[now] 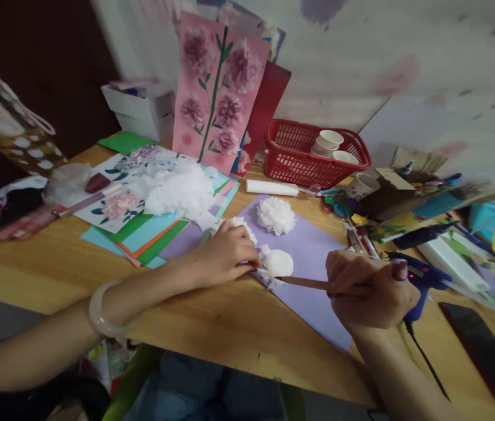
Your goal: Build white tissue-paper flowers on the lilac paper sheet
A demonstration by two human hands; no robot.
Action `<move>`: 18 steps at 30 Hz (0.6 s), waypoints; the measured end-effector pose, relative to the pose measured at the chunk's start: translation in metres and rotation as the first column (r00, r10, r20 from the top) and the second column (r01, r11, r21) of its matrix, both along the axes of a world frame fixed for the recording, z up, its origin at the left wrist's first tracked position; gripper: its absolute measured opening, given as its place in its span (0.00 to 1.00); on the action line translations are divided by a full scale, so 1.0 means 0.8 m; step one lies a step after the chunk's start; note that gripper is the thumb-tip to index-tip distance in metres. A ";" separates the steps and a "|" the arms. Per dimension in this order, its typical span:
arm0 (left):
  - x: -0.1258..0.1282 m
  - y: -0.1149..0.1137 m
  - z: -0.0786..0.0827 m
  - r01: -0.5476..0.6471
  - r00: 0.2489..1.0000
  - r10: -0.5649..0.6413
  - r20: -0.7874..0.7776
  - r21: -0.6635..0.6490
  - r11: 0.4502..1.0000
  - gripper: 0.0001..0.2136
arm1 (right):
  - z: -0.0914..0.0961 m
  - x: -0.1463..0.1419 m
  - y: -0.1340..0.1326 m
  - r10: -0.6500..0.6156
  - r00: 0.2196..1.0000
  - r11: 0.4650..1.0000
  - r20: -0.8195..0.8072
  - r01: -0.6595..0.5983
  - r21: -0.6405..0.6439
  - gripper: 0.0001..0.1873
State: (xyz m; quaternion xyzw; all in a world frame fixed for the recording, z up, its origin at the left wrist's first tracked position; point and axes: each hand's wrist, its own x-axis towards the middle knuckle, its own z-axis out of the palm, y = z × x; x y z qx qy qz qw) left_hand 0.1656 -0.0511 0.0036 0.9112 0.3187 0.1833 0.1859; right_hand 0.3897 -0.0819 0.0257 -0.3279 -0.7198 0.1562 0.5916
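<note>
A pale, partly built white paper flower (279, 262) lies on a lilac sheet (312, 304), with a smooth round middle and ruffled petals along its left and lower edge. My left hand (229, 251) rests beside it, fingers bent together and their tips at the flower's left edge. In a closed fist, my right hand (367, 286) grips a thin wooden stick (304, 283), its tip touching the flower's lower petals. A full, fluffy white paper flower (276, 215) sits just behind. Another white flower (241, 225) is partly hidden behind my left hand.
White tissue petals (181, 190) are heaped on coloured paper at the left. A pink flower picture (218, 93) leans on the wall beside a red basket (312, 158) of paper cups. At right are a blue glue gun (425, 278), pens and a dark phone (484, 351).
</note>
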 end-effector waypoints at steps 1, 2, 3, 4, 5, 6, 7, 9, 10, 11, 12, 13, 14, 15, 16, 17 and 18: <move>0.002 0.002 -0.002 -0.011 1.000 0.011 -0.003 0.020 1.000 0.04 | -0.001 -0.002 -0.003 0.003 1.000 1.000 -0.019 -0.003 0.006 0.34; 0.004 0.003 -0.004 -0.020 1.000 0.020 -0.005 0.039 0.999 0.04 | -0.003 -0.005 -0.006 0.004 1.000 1.000 -0.017 -0.004 0.015 0.33; 0.006 0.005 -0.005 -0.027 1.000 0.027 -0.007 0.058 0.998 0.04 | -0.004 -0.007 -0.007 0.002 1.000 1.000 0.020 -0.003 0.024 0.32; 0.007 0.006 -0.007 -0.033 0.999 0.034 -0.011 0.076 0.997 0.05 | -0.005 -0.009 -0.008 -0.002 0.998 0.999 0.071 0.000 0.037 0.31; 0.009 0.008 -0.008 -0.038 0.999 0.040 -0.014 0.091 0.995 0.05 | -0.006 -0.010 -0.008 -0.008 0.992 0.998 0.127 0.001 0.055 0.31; 0.011 0.009 -0.009 -0.044 0.999 0.046 -0.015 0.101 0.994 0.05 | -0.007 -0.012 -0.007 -0.014 0.983 0.997 0.180 0.000 0.075 0.30; 0.012 0.010 -0.009 -0.051 0.999 0.053 -0.013 0.109 0.993 0.05 | -0.008 -0.013 -0.006 -0.017 0.975 0.995 0.222 -0.004 0.095 0.30; 0.014 0.012 -0.011 -0.060 0.998 0.061 -0.005 0.120 0.991 0.05 | -0.011 -0.015 -0.002 -0.020 0.959 0.991 0.282 -0.017 0.129 0.30; 0.014 0.013 -0.012 -0.060 0.998 0.061 -0.003 0.126 0.990 0.05 | -0.012 -0.015 -0.001 -0.013 0.952 0.989 0.305 -0.032 0.142 0.29; 0.014 0.014 -0.013 -0.057 0.998 0.058 -0.002 0.132 0.990 0.05 | -0.013 -0.016 0.000 -0.001 0.945 0.988 0.326 -0.051 0.149 0.28; 0.014 0.013 -0.014 -0.054 0.998 0.055 -0.003 0.140 0.989 0.06 | -0.014 -0.016 0.001 0.012 0.938 0.986 0.346 -0.069 0.153 0.27; 0.014 0.013 -0.016 -0.051 0.999 0.052 -0.003 0.150 0.987 0.06 | -0.015 -0.017 0.001 0.023 0.932 0.983 0.363 -0.086 0.160 0.26; 0.013 0.012 -0.016 -0.048 0.999 0.049 -0.003 0.161 0.986 0.06 | -0.016 -0.017 0.001 0.030 0.928 0.981 0.372 -0.099 0.167 0.25; 0.012 0.010 -0.017 -0.051 0.999 0.052 -0.002 0.180 0.982 0.06 | -0.016 -0.017 0.000 0.034 0.926 0.979 0.375 -0.107 0.175 0.25; 0.010 0.008 -0.018 -0.060 0.998 0.063 -0.004 0.205 0.977 0.06 | -0.017 -0.017 0.000 0.035 0.925 0.977 0.379 -0.111 0.181 0.24; 0.008 0.005 -0.019 -0.077 0.997 0.082 -0.010 0.239 0.968 0.06 | -0.017 -0.018 0.000 0.033 0.920 0.976 0.390 -0.114 0.187 0.24; 0.006 0.002 -0.021 -0.096 0.994 0.105 -0.018 0.279 0.955 0.05 | -0.017 -0.018 0.000 0.021 0.912 0.973 0.409 -0.112 0.201 0.24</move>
